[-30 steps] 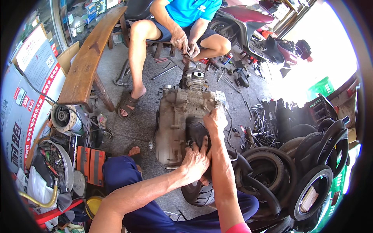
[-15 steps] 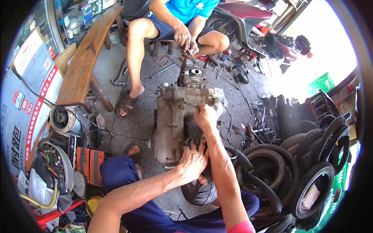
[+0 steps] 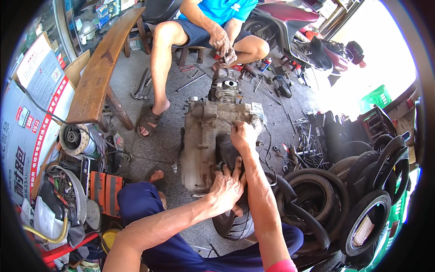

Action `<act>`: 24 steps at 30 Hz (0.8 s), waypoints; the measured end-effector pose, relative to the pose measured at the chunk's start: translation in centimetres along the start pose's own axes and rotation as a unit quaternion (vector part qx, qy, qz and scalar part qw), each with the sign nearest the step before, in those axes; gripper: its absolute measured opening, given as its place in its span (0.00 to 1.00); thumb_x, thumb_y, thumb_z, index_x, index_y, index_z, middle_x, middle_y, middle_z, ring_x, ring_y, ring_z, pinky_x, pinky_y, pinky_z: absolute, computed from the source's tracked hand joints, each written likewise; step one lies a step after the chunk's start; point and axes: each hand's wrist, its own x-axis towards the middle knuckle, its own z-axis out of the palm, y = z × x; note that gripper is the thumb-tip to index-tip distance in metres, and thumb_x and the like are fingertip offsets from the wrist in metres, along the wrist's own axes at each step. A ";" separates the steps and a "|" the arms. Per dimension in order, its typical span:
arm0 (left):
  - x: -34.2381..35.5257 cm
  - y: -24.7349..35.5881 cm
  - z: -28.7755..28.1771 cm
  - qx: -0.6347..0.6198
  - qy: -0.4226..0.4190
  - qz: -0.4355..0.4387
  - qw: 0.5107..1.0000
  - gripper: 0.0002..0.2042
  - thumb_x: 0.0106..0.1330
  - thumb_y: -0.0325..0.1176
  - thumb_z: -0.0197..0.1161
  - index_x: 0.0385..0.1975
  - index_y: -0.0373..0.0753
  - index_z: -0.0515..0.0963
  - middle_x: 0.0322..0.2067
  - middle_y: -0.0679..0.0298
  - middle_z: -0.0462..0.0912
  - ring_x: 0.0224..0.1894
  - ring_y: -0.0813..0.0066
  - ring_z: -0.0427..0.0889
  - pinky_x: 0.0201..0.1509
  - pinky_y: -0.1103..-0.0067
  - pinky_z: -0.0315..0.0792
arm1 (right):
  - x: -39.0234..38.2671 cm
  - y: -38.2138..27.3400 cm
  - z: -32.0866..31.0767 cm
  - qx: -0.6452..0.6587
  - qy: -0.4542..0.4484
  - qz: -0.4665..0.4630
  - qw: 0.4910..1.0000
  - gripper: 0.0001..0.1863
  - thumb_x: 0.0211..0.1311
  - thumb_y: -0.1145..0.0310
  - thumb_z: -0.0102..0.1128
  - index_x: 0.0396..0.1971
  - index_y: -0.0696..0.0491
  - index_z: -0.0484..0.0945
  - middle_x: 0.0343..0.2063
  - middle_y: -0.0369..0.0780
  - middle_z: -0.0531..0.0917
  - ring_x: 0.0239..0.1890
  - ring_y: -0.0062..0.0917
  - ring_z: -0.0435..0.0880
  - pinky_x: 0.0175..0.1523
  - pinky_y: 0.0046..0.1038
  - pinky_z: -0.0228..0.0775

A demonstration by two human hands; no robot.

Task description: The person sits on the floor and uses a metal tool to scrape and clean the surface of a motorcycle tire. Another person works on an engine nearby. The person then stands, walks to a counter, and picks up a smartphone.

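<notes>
An engine casing (image 3: pixel 195 158) with a finned cylinder (image 3: pixel 225 90) and a rear tyre (image 3: pixel 231 224) lies in front of me. My left hand (image 3: pixel 226 190) rests on the tyre beside the casing, fingers apart. My right hand (image 3: pixel 244 135) is higher up at the casing's right side, closed on a slim metal tool (image 3: pixel 225 119) that points toward the casing's upper middle; its tip is hard to make out. Above the cylinder, a co-worker's hands (image 3: pixel 224 47) hold small items I cannot make out clearly.
A wooden bench (image 3: pixel 95 86) and flat cartons (image 3: pixel 31 131) line the left, with orange cases (image 3: pixel 106 192) lower down. A hammer (image 3: pixel 140 90) and scattered tools (image 3: pixel 267 90) lie on the floor. Loose tyres (image 3: pixel 312 199) are piled at right; a scooter (image 3: pixel 285 22) stands behind.
My right hand has shifted left from the casing's right corner, bringing the tool's shaft into sight. My left hand stays on the tyre. The co-worker's hands have shifted slightly.
</notes>
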 end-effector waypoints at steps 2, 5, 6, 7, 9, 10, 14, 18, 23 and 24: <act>0.1 -0.1 0.3 -0.003 0.006 0.005 1.000 0.68 0.28 0.70 0.73 0.65 0.20 0.58 0.67 0.28 0.54 0.58 0.30 0.72 0.52 0.54 0.74 | 0.0 0.5 0.3 -0.021 0.018 -0.005 1.000 0.09 0.56 0.64 0.61 0.29 0.51 0.86 0.26 0.47 0.86 0.34 0.43 0.86 0.45 0.44 0.76; 0.1 -0.1 0.2 -0.005 -0.001 0.007 1.000 0.68 0.28 0.71 0.73 0.65 0.20 0.58 0.67 0.28 0.53 0.58 0.30 0.71 0.52 0.53 0.74 | 0.1 1.2 0.4 -0.061 0.068 0.059 0.994 0.09 0.56 0.66 0.59 0.28 0.53 0.86 0.26 0.50 0.85 0.34 0.42 0.86 0.44 0.44 0.76; 0.0 -0.2 0.2 -0.004 -0.006 0.004 1.000 0.68 0.28 0.71 0.73 0.65 0.20 0.58 0.67 0.28 0.53 0.58 0.30 0.71 0.52 0.53 0.74 | 0.2 1.2 0.5 -0.073 0.087 0.091 0.989 0.09 0.55 0.67 0.59 0.28 0.54 0.85 0.26 0.51 0.85 0.34 0.42 0.86 0.44 0.44 0.76; -0.1 -0.3 0.3 -0.006 -0.008 0.000 1.000 0.67 0.28 0.71 0.73 0.65 0.20 0.58 0.67 0.28 0.53 0.58 0.29 0.71 0.52 0.53 0.73 | 0.2 1.2 1.0 -0.071 0.119 0.078 0.987 0.08 0.54 0.68 0.59 0.27 0.55 0.85 0.25 0.51 0.85 0.34 0.42 0.86 0.44 0.45 0.76; 0.1 -0.1 0.3 -0.013 -0.009 0.003 1.000 0.67 0.29 0.71 0.73 0.65 0.21 0.58 0.67 0.28 0.52 0.59 0.29 0.71 0.53 0.52 0.73 | 0.1 1.8 1.4 -0.075 0.189 0.056 0.978 0.08 0.53 0.70 0.58 0.25 0.56 0.84 0.25 0.52 0.85 0.34 0.41 0.87 0.43 0.46 0.76; 0.1 -0.1 0.4 -0.009 -0.008 -0.001 1.000 0.69 0.27 0.70 0.74 0.67 0.23 0.56 0.68 0.30 0.52 0.58 0.31 0.71 0.51 0.54 0.74 | 0.0 2.2 1.5 -0.098 0.153 0.032 0.983 0.07 0.52 0.70 0.59 0.24 0.56 0.84 0.25 0.51 0.85 0.34 0.41 0.87 0.42 0.45 0.76; 0.3 0.0 0.8 -0.001 -0.006 -0.012 1.000 0.72 0.24 0.69 0.76 0.70 0.27 0.53 0.70 0.33 0.51 0.57 0.35 0.73 0.48 0.57 0.77 | -0.2 0.3 -0.3 -0.103 0.012 -0.036 0.994 0.08 0.53 0.66 0.60 0.27 0.52 0.85 0.26 0.48 0.85 0.33 0.43 0.86 0.44 0.44 0.76; 0.2 0.4 0.7 0.016 -0.001 -0.014 1.000 0.71 0.25 0.69 0.76 0.70 0.28 0.53 0.70 0.34 0.52 0.57 0.35 0.74 0.47 0.58 0.77 | -0.4 0.5 0.1 -0.038 0.015 -0.022 0.999 0.08 0.54 0.65 0.62 0.28 0.50 0.86 0.24 0.45 0.85 0.32 0.42 0.86 0.42 0.41 0.77; -0.1 -0.1 0.1 0.009 -0.007 -0.001 1.000 0.67 0.29 0.70 0.73 0.66 0.21 0.58 0.68 0.28 0.53 0.58 0.30 0.72 0.50 0.54 0.75 | 0.0 1.6 1.3 -0.130 0.132 0.075 0.980 0.09 0.54 0.65 0.59 0.27 0.53 0.85 0.30 0.48 0.85 0.35 0.45 0.85 0.43 0.44 0.77; -0.1 0.0 0.0 0.010 -0.010 -0.001 1.000 0.67 0.29 0.70 0.73 0.66 0.21 0.58 0.68 0.28 0.52 0.58 0.30 0.72 0.49 0.54 0.75 | -0.1 2.1 1.5 -0.084 0.180 0.064 0.978 0.09 0.52 0.67 0.58 0.24 0.55 0.83 0.29 0.49 0.84 0.35 0.46 0.85 0.43 0.45 0.76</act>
